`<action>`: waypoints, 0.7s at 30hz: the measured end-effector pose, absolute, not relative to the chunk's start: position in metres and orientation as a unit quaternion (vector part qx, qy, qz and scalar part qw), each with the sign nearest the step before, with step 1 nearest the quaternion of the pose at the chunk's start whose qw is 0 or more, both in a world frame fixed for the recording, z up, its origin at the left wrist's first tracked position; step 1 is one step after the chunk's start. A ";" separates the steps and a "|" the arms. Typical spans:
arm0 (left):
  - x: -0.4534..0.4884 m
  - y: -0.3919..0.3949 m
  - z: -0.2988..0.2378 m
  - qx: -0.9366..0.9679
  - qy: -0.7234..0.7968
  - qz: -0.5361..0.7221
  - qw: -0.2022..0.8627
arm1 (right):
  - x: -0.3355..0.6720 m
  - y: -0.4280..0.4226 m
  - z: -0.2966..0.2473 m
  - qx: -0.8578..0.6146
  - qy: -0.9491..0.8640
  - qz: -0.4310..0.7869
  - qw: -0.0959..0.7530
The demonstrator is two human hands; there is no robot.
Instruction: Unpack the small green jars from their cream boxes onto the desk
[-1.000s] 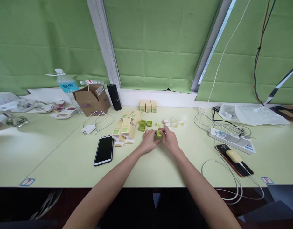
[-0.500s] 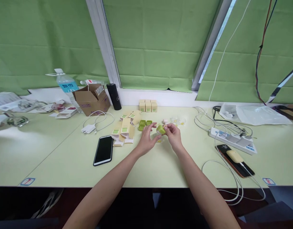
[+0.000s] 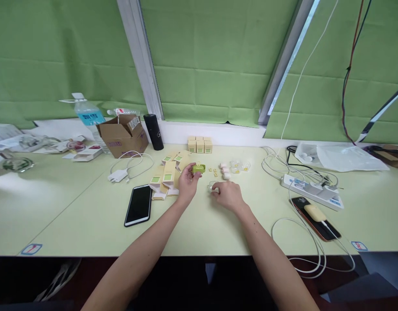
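My left hand (image 3: pixel 188 180) is closed around a small green case (image 3: pixel 199 169), thumb in front, just right of the opened cream boxes (image 3: pixel 168 177). The other green cases seen before are hidden behind this hand and case. My right hand (image 3: pixel 228 194) reaches down to the table with its fingertips pinched on a small clear plastic piece (image 3: pixel 212 186). Beyond the hands lie several tiny yellow pieces (image 3: pixel 214 172), a row of pale pink and white lumps (image 3: pixel 224 169), and clear plastic cups with yellow marks (image 3: pixel 240 167).
Closed cream boxes (image 3: pixel 200 146) stand against the wall. To the left are a phone (image 3: pixel 138 205), a white charger (image 3: pixel 117 175), a cardboard box (image 3: pixel 123 137) and a black bottle (image 3: pixel 154 131). A power strip (image 3: pixel 310 192), cables and another phone (image 3: pixel 315 218) lie right.
My hands were together on a green piece with a yellow loop. They have moved apart: the left back and left with a green case, the right down to the clear piece.
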State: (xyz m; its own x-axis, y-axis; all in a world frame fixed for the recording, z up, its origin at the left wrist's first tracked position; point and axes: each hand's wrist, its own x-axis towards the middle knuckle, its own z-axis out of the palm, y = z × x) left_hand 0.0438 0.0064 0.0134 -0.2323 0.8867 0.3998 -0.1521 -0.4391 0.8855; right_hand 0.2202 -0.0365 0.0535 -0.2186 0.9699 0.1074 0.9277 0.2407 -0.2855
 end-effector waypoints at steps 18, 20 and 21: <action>0.045 0.004 0.010 0.510 0.387 0.669 0.376 | 0.297 0.011 0.025 -0.816 -0.512 0.067 0.258; 0.045 0.004 0.010 0.511 0.388 0.669 0.374 | 0.295 0.014 0.020 -0.810 -0.519 0.061 0.265; 0.045 0.004 0.010 0.512 0.390 0.669 0.373 | 0.294 0.016 0.019 -0.808 -0.522 0.058 0.268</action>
